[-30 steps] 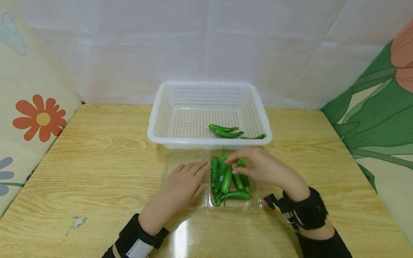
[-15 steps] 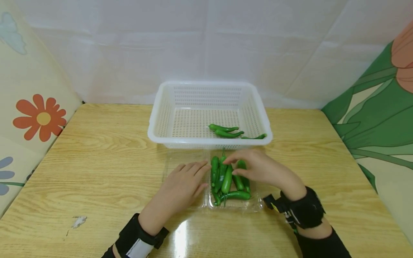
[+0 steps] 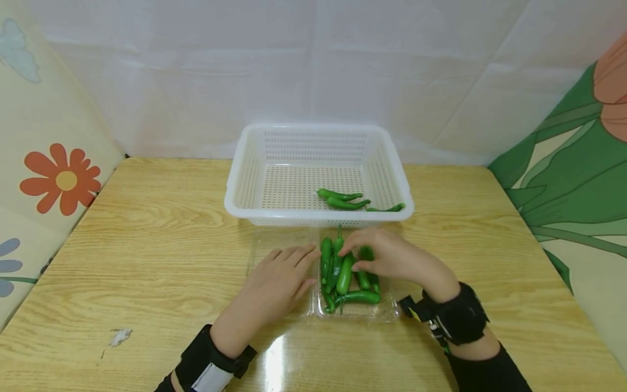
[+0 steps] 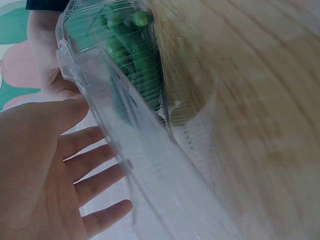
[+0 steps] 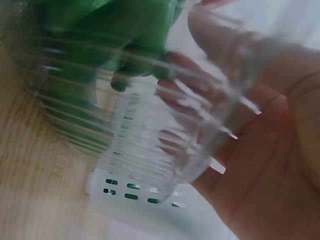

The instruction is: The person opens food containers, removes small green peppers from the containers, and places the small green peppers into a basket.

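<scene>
A hinged clear plastic box [image 3: 387, 311] lies open on the table, its lid [image 3: 279, 239] folded out to the left. Several green chili peppers [image 3: 345, 275] fill the right half, mostly lengthwise, one crosswise near the front. My left hand [image 3: 279, 280] lies over the lid side with fingers extended to the box's middle edge; in the left wrist view its fingers [image 4: 102, 185] are spread beside the clear plastic. Over the peppers' far end, my right hand [image 3: 392, 256] bends its fingers loosely; whether they touch a pepper is hard to tell.
Behind the box stands a white perforated basket [image 3: 313, 213] with a few green chili peppers [image 3: 348, 204] at its near right. A white sheet [image 3: 313, 71] hangs at the back of the wooden table [image 3: 161, 218]. Patterned panels flank both sides.
My right hand and wrist have shifted slightly to the left over the peppers. The left hand, the box and the basket stay put.
</scene>
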The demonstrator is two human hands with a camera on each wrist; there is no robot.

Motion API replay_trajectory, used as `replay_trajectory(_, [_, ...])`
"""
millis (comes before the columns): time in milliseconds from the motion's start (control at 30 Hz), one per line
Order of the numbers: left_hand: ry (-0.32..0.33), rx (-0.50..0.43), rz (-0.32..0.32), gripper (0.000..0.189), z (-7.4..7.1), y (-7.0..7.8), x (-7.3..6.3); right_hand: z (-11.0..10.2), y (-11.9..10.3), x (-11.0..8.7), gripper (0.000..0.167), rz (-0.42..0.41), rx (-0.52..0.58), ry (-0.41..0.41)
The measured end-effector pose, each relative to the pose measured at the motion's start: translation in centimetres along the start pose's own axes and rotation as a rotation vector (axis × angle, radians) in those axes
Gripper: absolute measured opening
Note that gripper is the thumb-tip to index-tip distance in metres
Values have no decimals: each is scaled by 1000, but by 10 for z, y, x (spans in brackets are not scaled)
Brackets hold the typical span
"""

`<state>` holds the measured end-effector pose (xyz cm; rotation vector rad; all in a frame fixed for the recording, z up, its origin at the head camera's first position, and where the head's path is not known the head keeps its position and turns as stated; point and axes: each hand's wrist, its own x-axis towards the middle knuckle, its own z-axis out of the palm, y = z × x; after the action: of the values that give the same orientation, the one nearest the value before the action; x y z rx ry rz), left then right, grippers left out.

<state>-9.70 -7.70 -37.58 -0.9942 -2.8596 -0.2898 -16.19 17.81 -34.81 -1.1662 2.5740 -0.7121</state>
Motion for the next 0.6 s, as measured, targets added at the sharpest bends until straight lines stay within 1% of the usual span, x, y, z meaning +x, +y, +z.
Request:
replay_trajectory(267, [7,-1,3,53,0,0,0,2,2,0,37,-9,-30,-33])
replay_trajectory(467, [11,-1,4,53,0,0,0,4,-1,1,40,-8,-13,-39])
replay_trajectory(600, [20,1,8,53,0,0,0,5,-1,2,40,-3,-11,-47])
